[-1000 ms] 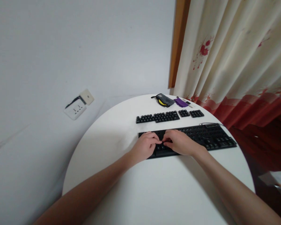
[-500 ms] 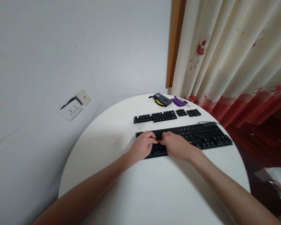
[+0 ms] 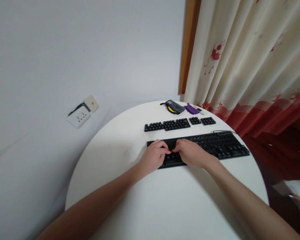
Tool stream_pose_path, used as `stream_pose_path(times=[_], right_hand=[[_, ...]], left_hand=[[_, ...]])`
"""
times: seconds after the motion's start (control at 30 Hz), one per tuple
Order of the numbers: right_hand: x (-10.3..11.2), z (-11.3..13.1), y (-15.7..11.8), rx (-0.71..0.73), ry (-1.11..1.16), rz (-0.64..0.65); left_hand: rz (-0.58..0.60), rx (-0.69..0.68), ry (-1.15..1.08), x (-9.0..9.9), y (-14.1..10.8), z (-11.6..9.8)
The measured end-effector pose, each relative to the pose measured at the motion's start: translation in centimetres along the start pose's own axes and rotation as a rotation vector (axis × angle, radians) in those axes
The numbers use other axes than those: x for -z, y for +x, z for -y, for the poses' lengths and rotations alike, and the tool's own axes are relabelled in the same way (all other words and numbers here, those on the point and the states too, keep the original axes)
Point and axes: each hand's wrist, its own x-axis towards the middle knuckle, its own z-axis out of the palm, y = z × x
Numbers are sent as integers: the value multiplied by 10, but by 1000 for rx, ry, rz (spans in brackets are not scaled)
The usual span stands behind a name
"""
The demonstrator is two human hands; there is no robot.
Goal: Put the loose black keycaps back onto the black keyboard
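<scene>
The left hand [image 3: 153,154] is curled over the keyboard [image 3: 221,142], thumb and forefinger drawn close; the right hand [image 3: 190,152] bends in to face it, fingertips nearly meeting the other's. I can't tell whether either pinches a key. The keyboard lies under both, stretching from them toward three o'clock: long, black, rectangular, its raised keys patchy, with flatter studded stretches between. Beyond, from eleven to two o'clock, blocky black loose keys [image 3: 177,124] sit in neat groups on the smooth, round-edged white table [image 3: 162,196]. At twelve lies a soft grey pouch [image 3: 176,107] showing yellow; at one, crumpled purple cloth [image 3: 192,109], then a pleated, flowered curtain [image 3: 240,66].
</scene>
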Motion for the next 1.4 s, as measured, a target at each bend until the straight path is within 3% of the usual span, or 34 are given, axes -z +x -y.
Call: stream_pose_path(times=[0.2, 0.43, 0.6, 0.73, 1.03, 1.4], right_hand=[[0, -11, 10, -191, 128, -290], [-1, -13, 8, 1, 147, -155], [-1, -11, 4, 6, 71, -49], [1, -9, 3, -14, 46, -28], [-1, -7, 11, -185, 66, -255], [-2, -22, 13, -332, 152, -397]], left_hand=[[-48, 28, -21, 0, -2, 0], [-17, 23, 19, 2, -2, 0], [92, 9, 98, 7, -1, -7], [105, 40, 137, 8, -2, -17], [189, 21, 153, 8, -4, -21], [221, 45, 137, 9, -2, -21]])
